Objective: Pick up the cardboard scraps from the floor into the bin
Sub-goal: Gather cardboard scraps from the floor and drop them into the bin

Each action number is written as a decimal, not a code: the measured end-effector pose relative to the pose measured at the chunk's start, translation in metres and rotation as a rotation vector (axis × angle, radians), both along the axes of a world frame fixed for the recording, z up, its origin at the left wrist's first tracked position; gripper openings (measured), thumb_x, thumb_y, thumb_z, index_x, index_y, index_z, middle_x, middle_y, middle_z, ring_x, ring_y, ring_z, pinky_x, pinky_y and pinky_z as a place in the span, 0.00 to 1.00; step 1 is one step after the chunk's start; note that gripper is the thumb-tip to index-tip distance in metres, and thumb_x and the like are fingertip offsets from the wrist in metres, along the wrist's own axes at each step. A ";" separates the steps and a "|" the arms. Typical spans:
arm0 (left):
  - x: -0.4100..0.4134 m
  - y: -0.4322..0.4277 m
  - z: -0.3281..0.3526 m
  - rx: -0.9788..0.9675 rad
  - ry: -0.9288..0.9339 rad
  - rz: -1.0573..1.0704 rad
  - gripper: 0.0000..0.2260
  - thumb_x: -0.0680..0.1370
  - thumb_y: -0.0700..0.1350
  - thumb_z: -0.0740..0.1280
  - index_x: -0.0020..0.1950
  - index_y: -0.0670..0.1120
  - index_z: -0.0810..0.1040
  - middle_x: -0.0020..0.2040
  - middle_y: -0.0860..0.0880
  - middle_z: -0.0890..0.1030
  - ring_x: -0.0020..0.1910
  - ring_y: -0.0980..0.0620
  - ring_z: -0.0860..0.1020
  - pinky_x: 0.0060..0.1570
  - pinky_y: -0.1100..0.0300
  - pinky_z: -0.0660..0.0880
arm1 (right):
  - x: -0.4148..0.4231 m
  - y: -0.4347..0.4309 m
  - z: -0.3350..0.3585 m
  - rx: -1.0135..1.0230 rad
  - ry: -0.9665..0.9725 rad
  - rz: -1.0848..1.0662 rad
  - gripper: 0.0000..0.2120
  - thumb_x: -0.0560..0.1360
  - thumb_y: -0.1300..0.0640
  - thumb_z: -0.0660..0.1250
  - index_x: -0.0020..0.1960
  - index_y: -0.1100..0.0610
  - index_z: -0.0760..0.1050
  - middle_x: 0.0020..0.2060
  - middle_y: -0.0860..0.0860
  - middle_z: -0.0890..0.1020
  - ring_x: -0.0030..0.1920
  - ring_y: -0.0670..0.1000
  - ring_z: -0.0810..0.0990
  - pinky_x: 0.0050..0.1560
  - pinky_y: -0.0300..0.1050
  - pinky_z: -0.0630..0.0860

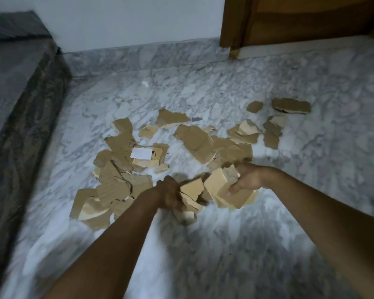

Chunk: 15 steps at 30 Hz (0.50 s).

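Well short of the door (300,20), L hand (169,195) curls round a few cardboard scraps (192,189), R hand (246,180) grips a thicker stack; the rest litter the floor (224,244) twd door, no bin in view. Risk: loose stacks fan out, pcs slip

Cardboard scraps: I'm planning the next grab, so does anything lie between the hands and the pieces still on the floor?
Nothing visible does. The left hand and the right hand each grip scraps; the loose scraps lie uncovered on the marble floor just beyond them. The bin is out of view.
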<state>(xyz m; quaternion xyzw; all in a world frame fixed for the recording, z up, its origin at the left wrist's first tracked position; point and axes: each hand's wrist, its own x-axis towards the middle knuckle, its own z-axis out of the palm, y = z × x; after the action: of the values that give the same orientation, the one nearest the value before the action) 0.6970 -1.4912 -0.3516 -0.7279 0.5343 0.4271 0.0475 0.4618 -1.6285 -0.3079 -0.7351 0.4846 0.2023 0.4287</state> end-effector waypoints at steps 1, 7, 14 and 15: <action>-0.007 -0.002 -0.010 -0.020 -0.133 -0.077 0.25 0.65 0.54 0.77 0.59 0.47 0.80 0.62 0.46 0.73 0.60 0.44 0.73 0.59 0.50 0.75 | 0.003 0.001 -0.007 -0.025 0.053 0.069 0.39 0.60 0.43 0.81 0.67 0.53 0.73 0.62 0.50 0.79 0.60 0.53 0.78 0.61 0.50 0.77; -0.018 0.006 -0.038 -0.192 -0.161 0.008 0.22 0.67 0.53 0.74 0.60 0.53 0.76 0.54 0.49 0.80 0.54 0.46 0.78 0.52 0.49 0.79 | 0.024 0.022 -0.048 -0.191 0.019 0.048 0.41 0.70 0.53 0.75 0.77 0.54 0.59 0.73 0.53 0.70 0.69 0.56 0.73 0.66 0.48 0.72; -0.019 0.021 -0.025 -0.196 0.218 0.313 0.29 0.65 0.39 0.72 0.59 0.52 0.61 0.48 0.42 0.80 0.43 0.43 0.80 0.44 0.45 0.80 | 0.032 0.044 -0.055 -0.467 0.174 0.152 0.38 0.77 0.55 0.67 0.80 0.53 0.50 0.74 0.53 0.69 0.70 0.58 0.72 0.65 0.56 0.70; -0.017 0.023 -0.021 -0.195 0.255 0.364 0.31 0.63 0.39 0.73 0.60 0.52 0.61 0.50 0.42 0.81 0.46 0.43 0.80 0.47 0.45 0.80 | 0.033 0.045 -0.055 -0.475 0.182 0.154 0.37 0.77 0.55 0.67 0.79 0.54 0.50 0.72 0.54 0.71 0.69 0.58 0.72 0.64 0.56 0.70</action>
<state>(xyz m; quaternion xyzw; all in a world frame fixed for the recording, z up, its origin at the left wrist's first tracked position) 0.6803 -1.4681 -0.3729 -0.7536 0.4347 0.4634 -0.1684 0.4945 -1.5838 -0.3627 -0.8285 0.4979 0.1804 0.1823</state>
